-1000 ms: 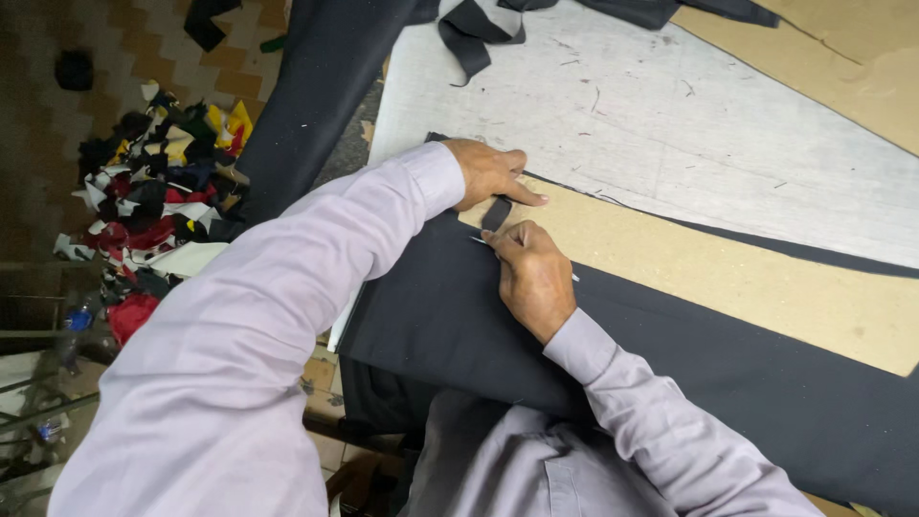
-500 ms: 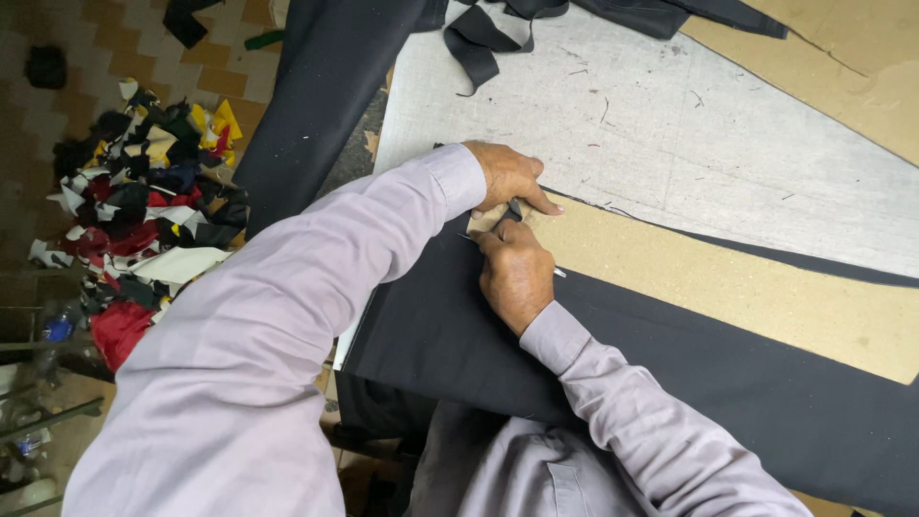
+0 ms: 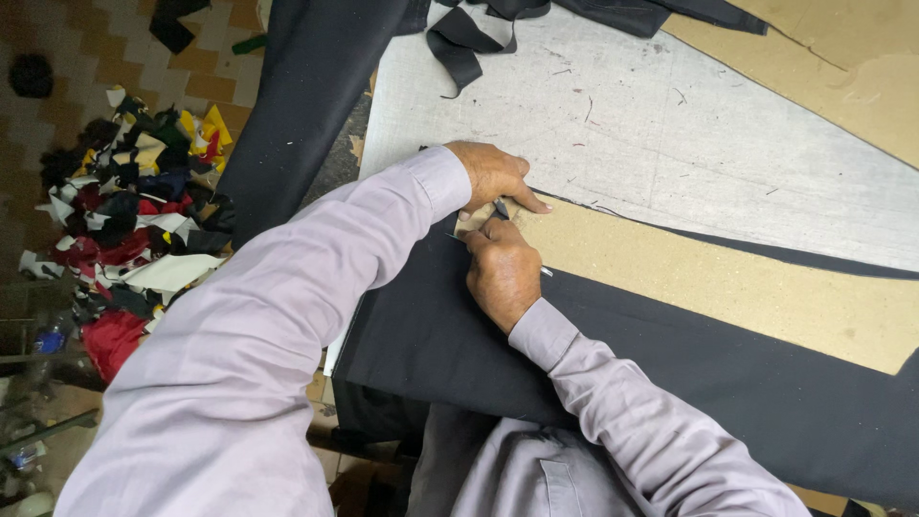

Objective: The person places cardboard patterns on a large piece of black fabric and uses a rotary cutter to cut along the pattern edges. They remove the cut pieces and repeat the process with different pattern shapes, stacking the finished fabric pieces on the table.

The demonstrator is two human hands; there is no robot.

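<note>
Hands close together at the near end of a long tan cardboard pattern (image 3: 728, 287), lying on black fabric (image 3: 613, 383) spread over the desk (image 3: 622, 124). Left hand (image 3: 493, 177) pressed flat on the pattern's tip, fingers together and pointing right, thumb side toward the other hand. Right hand (image 3: 503, 273) just below and touching it, curled into a fist on a thin tool (image 3: 500, 209), grip clamped tight; only a short dark tip visible above the knuckles and a pale sliver past the fist on the right, so kind of tool impossible to tell. Tip set at the pattern's edge, right between the two hands, over the black fabric. Rest of the tool hidden inside the fist. Exact contact of tip with fabric hard to make out.

Pale lilac sleeves (image 3: 287, 335) covering both arms, the left one blocking much of the desk's near corner. Dark fabric strips (image 3: 459, 43) at the top edge of the desk, partly cut off by the frame. Heap of coloured fabric scraps (image 3: 134, 211) on the tiled floor (image 3: 86, 57) to the left, well apart from the hands.
</note>
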